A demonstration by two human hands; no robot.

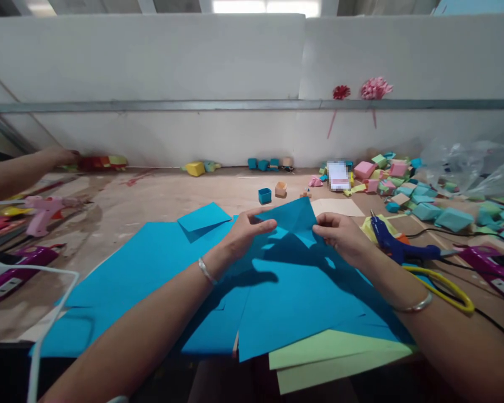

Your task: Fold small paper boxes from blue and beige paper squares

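Note:
Both my hands hold up a piece of blue paper [292, 218] with creases across it. My left hand [247, 229] pinches its left edge between thumb and fingers. At the right corner, the fingertips of my right hand [340, 235] grip the same piece. Underneath lie large blue sheets [294, 296], on which the hands cast shadows. A smaller folded blue piece [204, 220] rests to the left of my left hand. Beyond the held paper stand a small open blue paper box [265, 195] and a small peach paper box [280, 189].
A blue glue gun [399, 240] lies right of my right hand, beside a yellow loop [445, 285]. Many coloured paper boxes [424, 196] are heaped at the right. Another person's arm [21, 170] reaches in at the left, above a pink glue gun [44, 212]. Light green sheets [336, 358] stick out in front.

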